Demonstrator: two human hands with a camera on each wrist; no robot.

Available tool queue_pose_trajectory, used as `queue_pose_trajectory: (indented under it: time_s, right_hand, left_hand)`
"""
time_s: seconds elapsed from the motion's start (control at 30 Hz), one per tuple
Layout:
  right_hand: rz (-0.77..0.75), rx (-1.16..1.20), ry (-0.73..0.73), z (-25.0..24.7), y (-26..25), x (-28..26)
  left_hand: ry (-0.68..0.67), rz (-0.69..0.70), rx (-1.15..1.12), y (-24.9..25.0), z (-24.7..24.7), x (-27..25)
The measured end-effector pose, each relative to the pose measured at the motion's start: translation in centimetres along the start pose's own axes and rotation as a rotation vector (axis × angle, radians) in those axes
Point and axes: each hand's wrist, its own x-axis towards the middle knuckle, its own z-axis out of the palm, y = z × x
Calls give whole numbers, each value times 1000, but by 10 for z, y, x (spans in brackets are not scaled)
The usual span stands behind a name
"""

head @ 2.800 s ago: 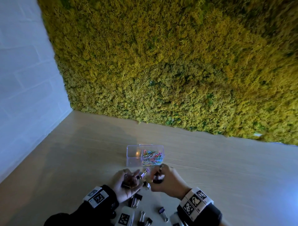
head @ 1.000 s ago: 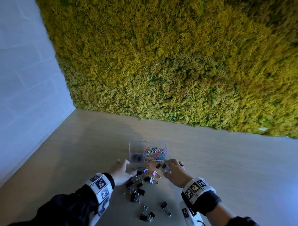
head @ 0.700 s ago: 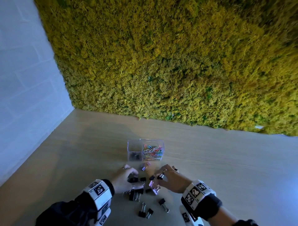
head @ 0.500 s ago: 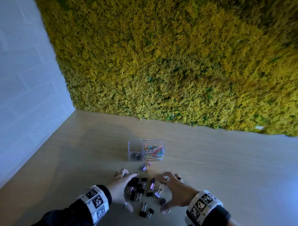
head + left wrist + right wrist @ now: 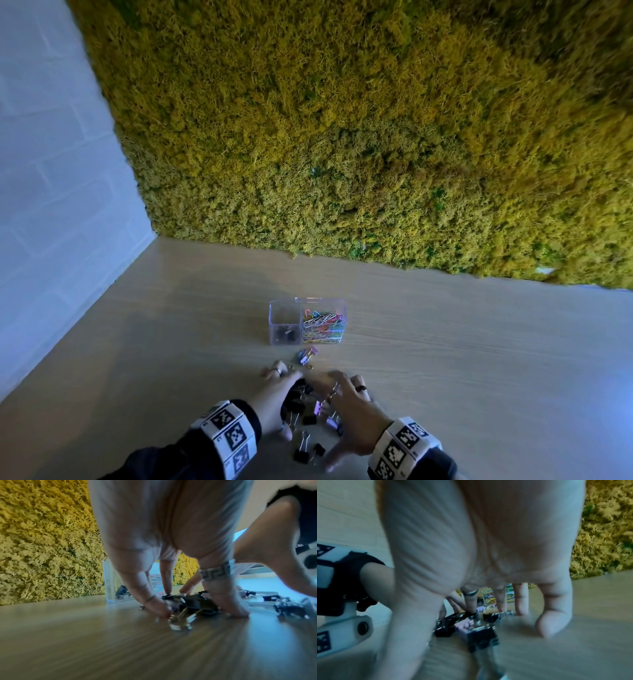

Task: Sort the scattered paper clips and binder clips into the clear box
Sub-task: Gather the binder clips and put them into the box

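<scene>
A clear two-part box (image 5: 274,310) stands on the wooden table; its left part holds a few black binder clips, its right part coloured paper clips (image 5: 323,323). Nearer to me lies a pile of black and purple binder clips (image 5: 305,407). My left hand (image 5: 274,399) and right hand (image 5: 349,409) flank the pile, fingers spread with tips on the table. In the left wrist view my left hand's fingers (image 5: 154,605) touch the clips (image 5: 197,604). The right wrist view shows spread fingers (image 5: 551,622) around the clips (image 5: 471,627). Neither hand grips anything.
Two small purple binder clips (image 5: 306,354) lie between the box and my hands. Two black binder clips (image 5: 305,452) sit close to me, behind the pile. A yellow-green moss wall (image 5: 342,137) rises behind the table, with a white wall (image 5: 51,171) at the left.
Both hands drew back from the box toward me and spread around the loose binder clips. The clips between them are bunched closer together.
</scene>
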Motion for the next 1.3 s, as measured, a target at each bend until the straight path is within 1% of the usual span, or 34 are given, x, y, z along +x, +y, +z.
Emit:
queue_pose_trajectory:
  time_s: [0.07,0.13,0.3,0.5,0.6,0.63,0.7,0.77,0.83,0.9,0.97,1.0,1.03,1.07,1.13,1.23,1.3]
  right_hand:
    - [1,16,50,4,0,8]
    - [-34,-4,79,5,2,13]
    - [10,84,176,-10,5,18]
    - [-10,179,234,-18,4,30]
    - [-38,234,266,-21,4,33]
    - [-22,236,291,-20,5,37]
    - [20,233,323,-17,8,46]
    - [46,226,317,-17,11,54]
    - [45,248,328,-16,14,60]
    - [51,237,340,-15,18,63]
    - [48,247,350,-15,22,62]
    - [45,273,365,-15,25,61]
    - [54,311,378,-15,27,59]
    - [63,347,388,-16,29,56]
    - [74,448,399,-20,30,47]
    - [71,591,353,-34,26,29]
    - [28,637,362,-47,19,20]
  left_hand:
    - [73,5,-35,-2,-1,5]
    - [142,11,-60,-6,-1,8]
    - [225,41,-5,-13,-3,14]
    - [270,11,13,-26,-7,16]
    - [317,34,-40,-34,-13,15]
    - [324,36,-61,-36,-15,13]
    - [297,-10,-106,-41,-19,12]
    - [285,-56,-255,-48,-22,13]
    - [256,-138,-541,-51,-27,12]
    - [214,-244,-1040,-52,-33,7]
    - [136,-317,-1565,-51,-42,0]
    - [88,-334,-1759,-50,-45,-4]
    - [40,-334,-1893,-51,-48,-7]
    - [-7,-320,-1986,-51,-50,-10]
    - [-72,-304,-2069,-49,-51,-9]
    - [-124,-321,-2105,-44,-48,-3]
    - [-131,-292,-2180,-34,-44,0]
